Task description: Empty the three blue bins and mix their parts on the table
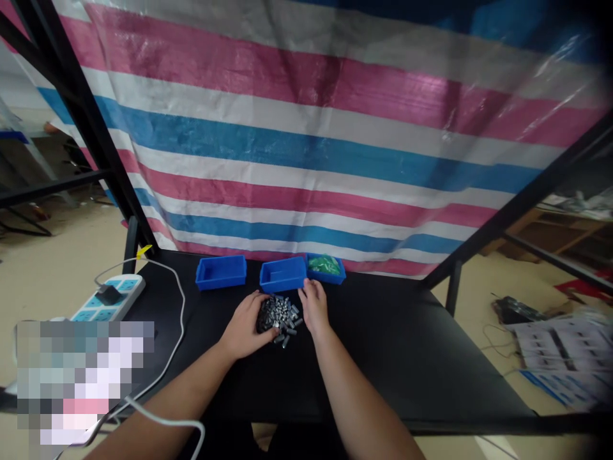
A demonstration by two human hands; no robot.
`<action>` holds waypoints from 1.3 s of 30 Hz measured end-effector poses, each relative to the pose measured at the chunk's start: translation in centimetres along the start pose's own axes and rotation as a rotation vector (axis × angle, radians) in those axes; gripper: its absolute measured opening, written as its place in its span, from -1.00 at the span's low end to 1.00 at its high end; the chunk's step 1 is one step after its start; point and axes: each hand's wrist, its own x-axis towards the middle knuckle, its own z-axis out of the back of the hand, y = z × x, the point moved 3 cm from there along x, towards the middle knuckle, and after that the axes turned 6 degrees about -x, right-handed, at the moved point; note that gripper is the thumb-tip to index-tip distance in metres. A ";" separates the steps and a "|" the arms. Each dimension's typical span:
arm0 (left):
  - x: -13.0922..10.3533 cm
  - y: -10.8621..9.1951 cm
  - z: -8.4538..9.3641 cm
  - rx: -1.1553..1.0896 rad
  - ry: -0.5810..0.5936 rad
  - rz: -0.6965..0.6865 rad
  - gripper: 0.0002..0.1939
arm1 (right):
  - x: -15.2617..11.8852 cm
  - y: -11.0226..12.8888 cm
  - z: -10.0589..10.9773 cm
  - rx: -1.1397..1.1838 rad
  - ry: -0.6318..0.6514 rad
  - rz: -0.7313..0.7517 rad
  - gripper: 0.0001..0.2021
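A loose heap of small grey metal cylinders [278,313] lies on the black tabletop. My left hand [246,327] curves around the heap's left side, thumb and fingers apart, touching its edge. My right hand [315,306] is just beyond the heap's right side, with its thumb and fingertips closed at the near right corner of the middle blue bin [282,276]. That bin has no parts visible inside and sits slightly skewed behind the heap.
Left of the middle bin stands another blue bin [221,273]; to its right, a third blue bin [334,278] holds green packets [324,264]. A power strip [112,300] with a white cable [182,306] lies at the left. Striped sheeting [306,147] hangs behind the table between black frame posts.
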 end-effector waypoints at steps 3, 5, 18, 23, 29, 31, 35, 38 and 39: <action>0.0 0.3 -0.2 0.006 0.018 -0.004 -0.24 | -0.1 -0.5 -0.4 -0.170 0.121 0.070 -0.56; 0.0 0.4 -0.4 0.010 0.032 -0.005 -0.23 | -0.4 -0.6 -0.2 -0.282 0.186 0.141 -0.53; 3.4 0.7 4.2 0.334 -0.329 0.063 -0.51 | 4.7 2.7 11.2 -0.937 -0.285 0.548 -0.52; 7.2 4.0 3.4 0.407 -0.223 0.078 -0.55 | 6.7 2.5 11.1 -1.134 -0.174 0.446 -0.55; 10.0 4.8 2.8 0.339 -0.165 -0.009 -0.64 | 6.8 2.6 11.7 -1.052 -0.165 0.344 -0.61; 10.6 4.8 2.6 0.314 -0.147 -0.014 -0.67 | 6.5 2.8 12.0 -0.944 -0.181 0.337 -0.61; 11.3 4.7 2.3 0.311 -0.127 -0.010 -0.68 | 5.8 3.2 12.1 -0.707 -0.167 0.353 -0.56; 11.4 4.4 1.9 0.332 -0.094 -0.036 -0.67 | 5.6 3.2 12.1 -0.555 -0.155 0.339 -0.54; 11.5 4.4 1.8 0.331 -0.081 -0.044 -0.69 | 5.6 3.2 12.1 -0.528 -0.159 0.336 -0.54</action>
